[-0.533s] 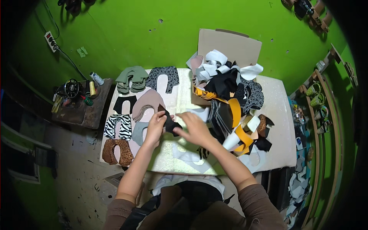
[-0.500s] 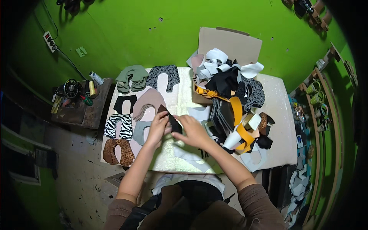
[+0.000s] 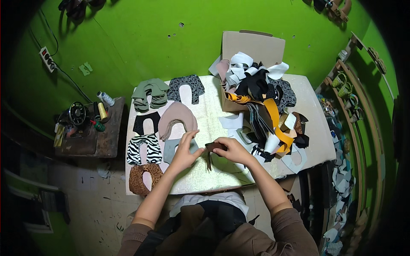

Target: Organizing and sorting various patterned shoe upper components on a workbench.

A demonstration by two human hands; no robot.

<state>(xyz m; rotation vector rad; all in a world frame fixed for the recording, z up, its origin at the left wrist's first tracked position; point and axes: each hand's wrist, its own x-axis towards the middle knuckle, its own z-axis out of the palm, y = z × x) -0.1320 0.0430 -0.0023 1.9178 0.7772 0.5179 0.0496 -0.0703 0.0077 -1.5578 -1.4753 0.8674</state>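
My left hand [image 3: 185, 147] and my right hand [image 3: 230, 150] meet over the pale shiny table top [image 3: 205, 115], near its front edge. Between them is a dark brown cut piece [image 3: 212, 148], with one narrow end hanging down. My right hand's fingers pinch its right side and my left thumb meets its left end. The left hand lies over a grey U-shaped piece [image 3: 172, 149]. Left of it are stacks of U-shaped pieces: zebra [image 3: 143, 148], leopard brown [image 3: 144, 178], black [image 3: 145, 123], beige [image 3: 176, 116], olive green [image 3: 149, 91] and grey patterned [image 3: 186, 87].
An open cardboard box [image 3: 253, 46] at the back spills a heap of mixed scraps [image 3: 262, 100] over the table's right half. A low wooden side table [image 3: 106, 136] on the left carries thread spools and a small machine. Shelves line the right wall.
Both hands have drawn slightly toward me and to the right. The dark piece between them now sits lower on the table, off the beige stack.
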